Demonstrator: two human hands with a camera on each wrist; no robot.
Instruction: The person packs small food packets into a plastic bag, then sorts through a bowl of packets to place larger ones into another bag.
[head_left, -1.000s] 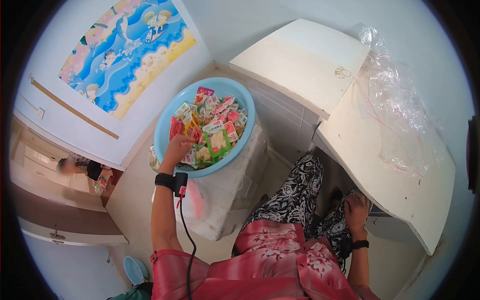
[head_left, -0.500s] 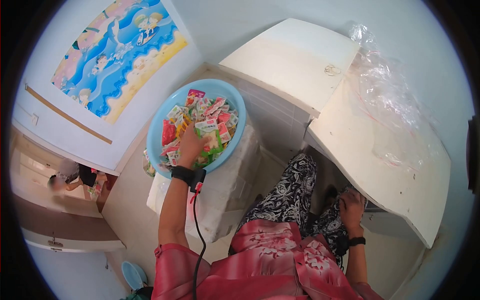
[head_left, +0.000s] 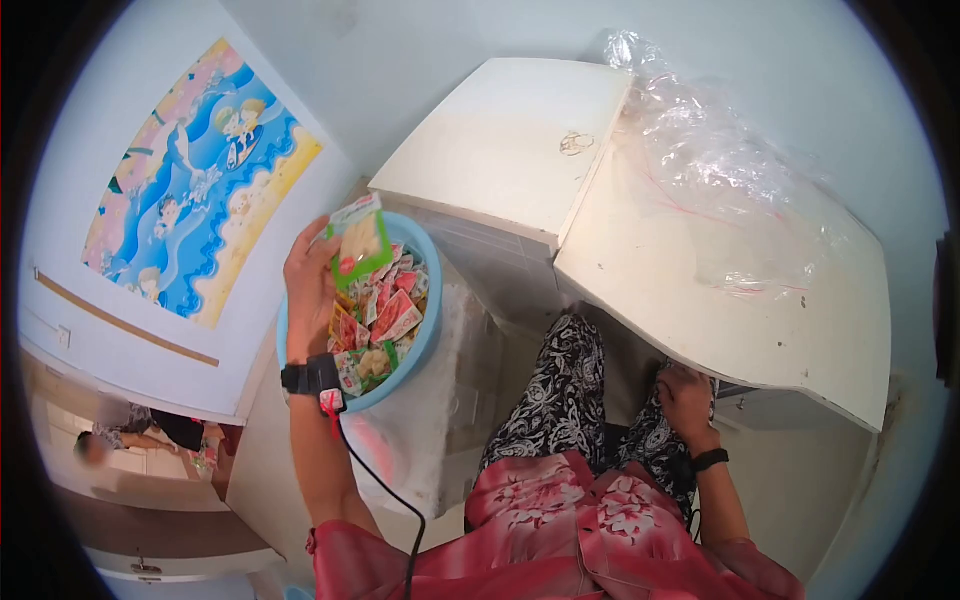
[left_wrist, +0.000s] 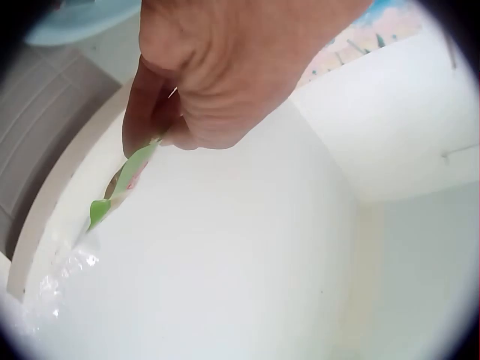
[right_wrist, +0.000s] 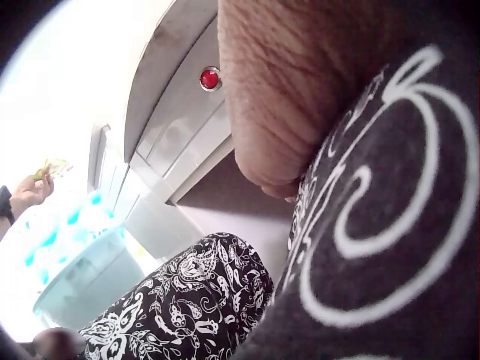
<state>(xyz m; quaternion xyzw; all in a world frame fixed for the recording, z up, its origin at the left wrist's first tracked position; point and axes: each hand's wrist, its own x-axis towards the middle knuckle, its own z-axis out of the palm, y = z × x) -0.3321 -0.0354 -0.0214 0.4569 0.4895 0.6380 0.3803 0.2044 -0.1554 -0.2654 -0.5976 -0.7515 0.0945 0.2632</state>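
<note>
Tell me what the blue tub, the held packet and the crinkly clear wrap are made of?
The tub looks like stiff plastic, smooth and evenly pale blue. The packet in the left hand is probably smooth plastic film, printed green and thin edge-on. The wrap seems thin, shiny plastic film: clear, crumpled and full of glints.

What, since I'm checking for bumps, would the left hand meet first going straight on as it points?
Beyond the green-edged packet it holds, the left hand would probably meet the white cabinet top; depth is unclear.
</note>
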